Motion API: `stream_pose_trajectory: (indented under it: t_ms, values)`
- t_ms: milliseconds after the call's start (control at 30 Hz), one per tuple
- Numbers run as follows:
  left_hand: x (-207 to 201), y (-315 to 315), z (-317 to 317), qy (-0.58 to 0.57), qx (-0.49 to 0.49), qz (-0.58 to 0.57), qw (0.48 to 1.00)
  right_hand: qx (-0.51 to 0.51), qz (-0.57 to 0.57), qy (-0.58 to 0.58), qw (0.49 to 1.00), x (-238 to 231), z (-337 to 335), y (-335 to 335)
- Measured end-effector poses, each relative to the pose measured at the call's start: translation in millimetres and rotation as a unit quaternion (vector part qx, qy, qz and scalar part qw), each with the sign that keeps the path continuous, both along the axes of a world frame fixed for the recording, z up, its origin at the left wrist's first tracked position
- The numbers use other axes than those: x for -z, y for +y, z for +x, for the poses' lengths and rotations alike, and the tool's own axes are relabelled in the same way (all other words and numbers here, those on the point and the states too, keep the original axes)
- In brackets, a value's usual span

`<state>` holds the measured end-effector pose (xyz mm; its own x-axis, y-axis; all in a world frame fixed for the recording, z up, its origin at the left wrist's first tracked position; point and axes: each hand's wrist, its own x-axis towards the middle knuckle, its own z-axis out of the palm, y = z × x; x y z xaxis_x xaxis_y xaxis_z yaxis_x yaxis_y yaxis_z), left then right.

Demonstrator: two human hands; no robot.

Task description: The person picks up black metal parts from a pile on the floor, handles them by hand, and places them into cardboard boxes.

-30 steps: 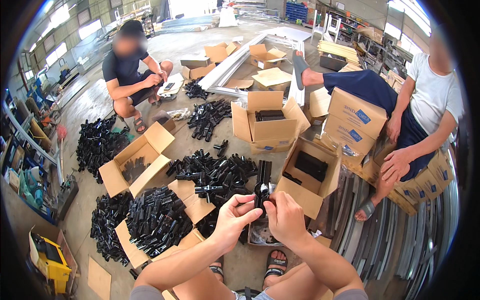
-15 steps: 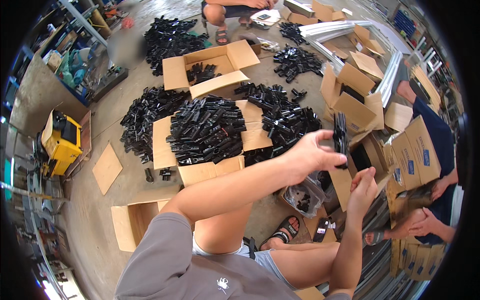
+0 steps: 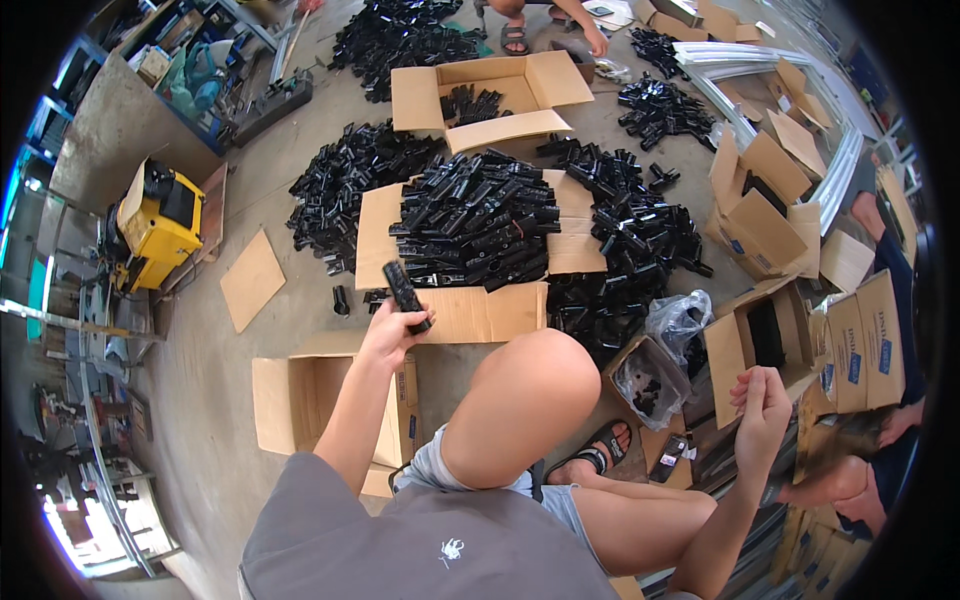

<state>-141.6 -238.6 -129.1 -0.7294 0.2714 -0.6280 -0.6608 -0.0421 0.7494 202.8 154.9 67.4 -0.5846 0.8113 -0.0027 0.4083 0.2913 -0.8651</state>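
Noting, lower left: open carton [image 3: 272, 405], just below and left of the left hand [image 3: 386, 340]. Left hand closed around the lower end of one black tubular part [image 3: 403, 290], left of centre; long axis tilted, upper end toward upper left, lower end toward lower right. Heap of black parts [image 3: 480, 220] at centre, up and right of the held piece. Left hand is the nearer to both carton and heap. Right hand [image 3: 763, 405], lower right, well apart, fingers curled inward; cannot tell whether it pinches anything. Flapped box [image 3: 728, 370] just beside it.
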Motion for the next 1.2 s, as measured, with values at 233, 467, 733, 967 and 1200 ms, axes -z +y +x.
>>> stream_pose_trajectory:
  t_ms: [233, 467, 733, 967, 1200]
  values:
    - [42.8, 24.5, -23.7, 0.0, -0.201, 0.053, 0.978, -0.175, 0.144, -0.154, 0.962, 0.9, -17.6, -23.7]
    - [85.3, 86.6, -77.9, 0.052, -0.211, 0.025, 0.976, -0.175, 0.074, -0.163, 0.968, 23.5, -0.1, -38.8]
    - [114.2, 76.2, -81.8, 0.072, -0.168, -0.005, 0.983, -0.167, 0.079, -0.155, 0.97, 23.4, 20.8, -28.6]
    - [128.3, 29.2, -91.7, 0.058, -0.078, -0.04, 0.994, -0.203, 0.082, -0.167, 0.961, 44.6, 35.5, 11.0]
    - [2.1, 63.8, -32.5, 0.126, -0.054, -0.044, 0.99, -0.099, 0.068, -0.249, 0.961, 50.8, 75.4, 53.2]
